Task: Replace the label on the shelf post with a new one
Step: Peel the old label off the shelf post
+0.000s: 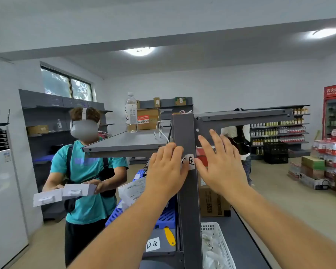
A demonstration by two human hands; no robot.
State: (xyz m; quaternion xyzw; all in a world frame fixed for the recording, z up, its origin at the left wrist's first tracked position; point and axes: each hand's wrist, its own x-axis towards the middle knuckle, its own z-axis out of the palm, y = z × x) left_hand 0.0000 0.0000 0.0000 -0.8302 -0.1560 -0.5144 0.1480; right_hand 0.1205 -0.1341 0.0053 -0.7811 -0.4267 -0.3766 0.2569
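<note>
Shop shelving fills the room, with a grey post point(184, 136) rising in front. On the post's face, just under the shelf point(124, 144), sits a white label point(189, 162) with handwriting. Another label point(153, 244) lies low, left of the post, beside a yellow scraper point(170, 236). I judge the swap barely begun: whether the posted label is old or new I cannot tell. Left hand point(166, 167) is loosely curled, fingertips on the label's left edge. Right hand point(220, 162) is spread flat, thumb at the label's right edge, holding nothing.

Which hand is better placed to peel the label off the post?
Left, probably. The left hand already has fingers on the label's left edge on the post; the right hand is spread open beside it.
</note>
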